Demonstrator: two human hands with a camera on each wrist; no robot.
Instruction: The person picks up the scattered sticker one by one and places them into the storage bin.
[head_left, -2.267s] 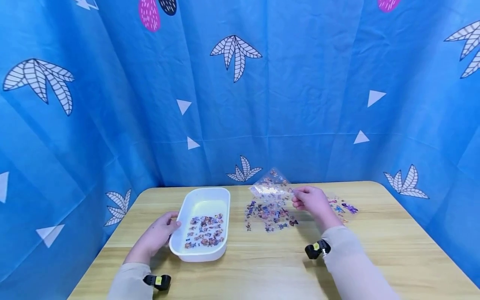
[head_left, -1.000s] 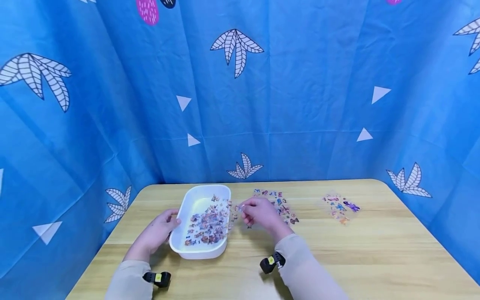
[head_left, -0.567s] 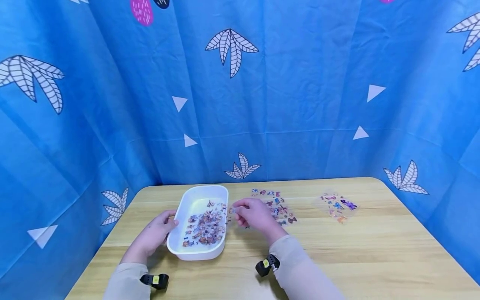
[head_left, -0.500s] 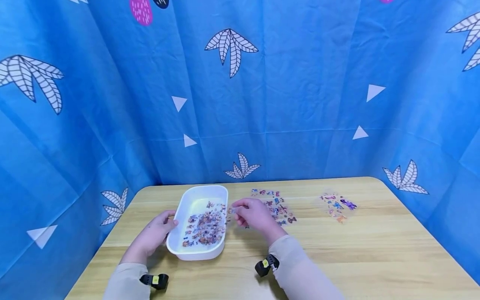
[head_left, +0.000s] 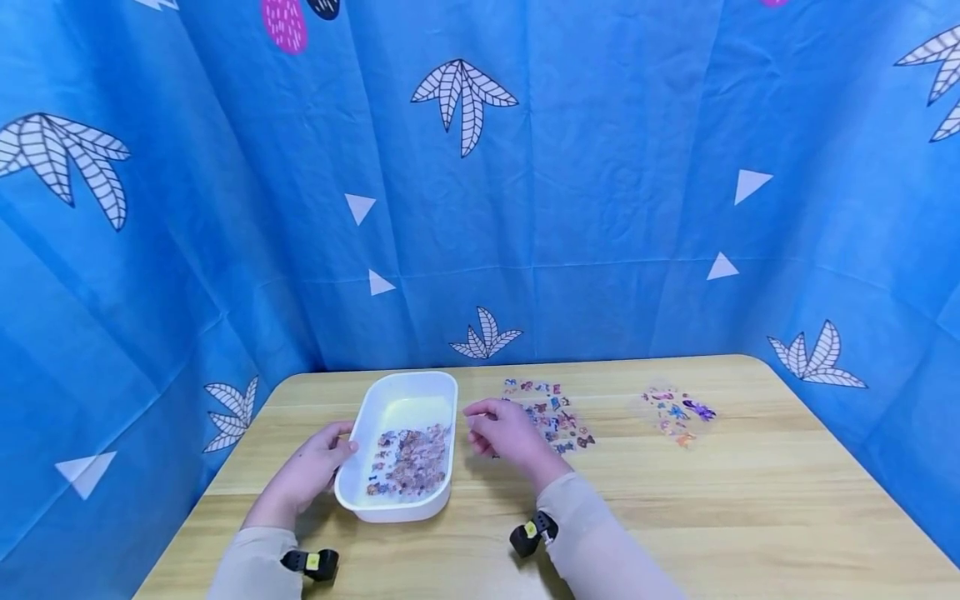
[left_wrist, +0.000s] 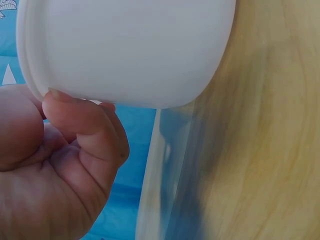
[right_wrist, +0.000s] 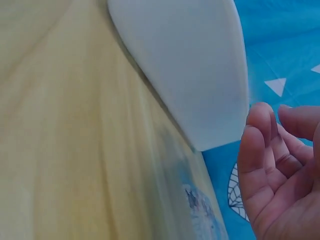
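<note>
In the head view a white plastic tub [head_left: 401, 510] stands at the left of the table, with clear sticker sheets [head_left: 408, 462] lying in it, printed with small colourful figures. My left hand [head_left: 313, 467] grips the tub's left rim; in the left wrist view its fingers [left_wrist: 100, 135] curl against the tub's outer wall. Just right of the tub is my right hand [head_left: 510, 433], bent but holding nothing. A gap shows between its thumb and fingers [right_wrist: 251, 155] in the right wrist view. Partly behind that hand, another printed clear sheet [head_left: 558, 417] lies on the table.
Farther right lies a small clear sheet [head_left: 675, 412] with purple, blue and orange figures. The wooden table [head_left: 720, 517] has a blue patterned curtain [head_left: 600, 208] behind it and at both sides.
My right hand lifted a clear sticker sheet off the pile, carried it left over the tub and let it go. The sheet now lies inside. My left hand stays on the rim.
</note>
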